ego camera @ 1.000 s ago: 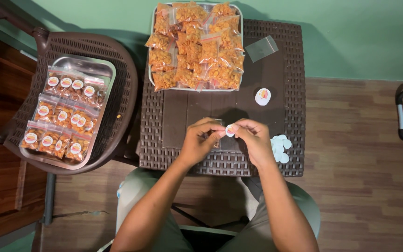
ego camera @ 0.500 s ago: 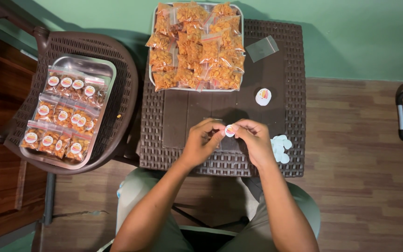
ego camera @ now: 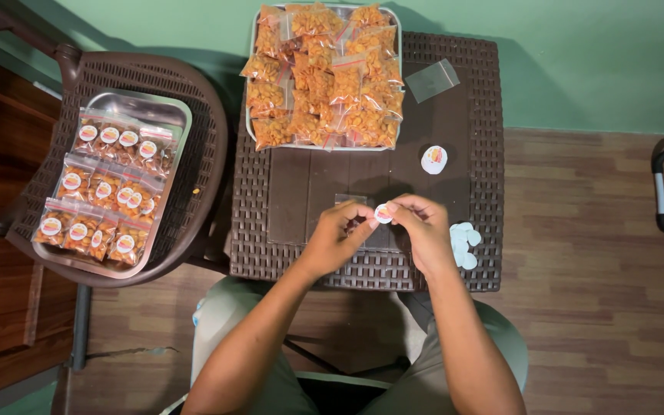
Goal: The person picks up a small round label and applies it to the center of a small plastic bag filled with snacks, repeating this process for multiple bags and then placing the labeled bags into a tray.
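I see both hands meeting over the front middle of the brown wicker table (ego camera: pixel 470 92). Left hand (ego camera: pixel 332 242) and right hand (ego camera: pixel 423 230) both pinch 1 small round sticker (ego camera: pixel 383 214), white with an orange-red centre, held between the fingertips just above the tabletop. A clear empty pouch (ego camera: pixel 351 204) lies flat under the hands, mostly hidden. Just right of the right hand, a little heap of white round backings (ego camera: pixel 463 244). Another round sticker (ego camera: pixel 434 159) lies farther back, and a 2nd clear pouch (ego camera: pixel 432 80) sits near the far right corner. A metal tray (ego camera: pixel 249 123) at the back holds orange snack packets (ego camera: pixel 320 73), unlabelled. On the chair (ego camera: pixel 194 84) to the left, a 2nd tray (ego camera: pixel 178 107) holds labelled packets (ego camera: pixel 101 188) in rows.
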